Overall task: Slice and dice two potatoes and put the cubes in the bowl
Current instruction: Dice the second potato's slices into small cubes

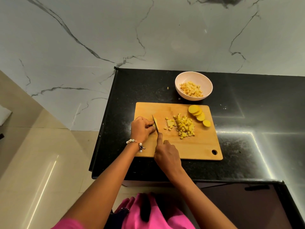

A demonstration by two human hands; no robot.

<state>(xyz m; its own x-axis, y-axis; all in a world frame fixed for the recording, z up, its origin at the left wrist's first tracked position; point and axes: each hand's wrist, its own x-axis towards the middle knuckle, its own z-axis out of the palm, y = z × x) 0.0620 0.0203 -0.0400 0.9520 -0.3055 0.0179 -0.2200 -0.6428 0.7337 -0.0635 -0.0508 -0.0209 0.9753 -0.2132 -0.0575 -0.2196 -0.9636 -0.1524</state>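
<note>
Black counter [247, 113], board [198, 146] at its left end. Your left hand [142, 128] pinches a potato piece [154, 123] by the board's left edge; your right hand [166, 154] grips the knife [156, 124]. Bowl [181, 78] behind holds cubes; diced pile [184, 126] and slices [198, 115] remain, roughly halfway.

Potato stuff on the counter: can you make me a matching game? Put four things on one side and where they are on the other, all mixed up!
Things:
1. knife
2. round slices
3. bowl
4. bracelet

Places:
A. on the black counter, behind the board
B. on the left wrist
C. held in the right hand
D. at the board's far right corner

Pairs: 1-C, 2-D, 3-A, 4-B
</note>
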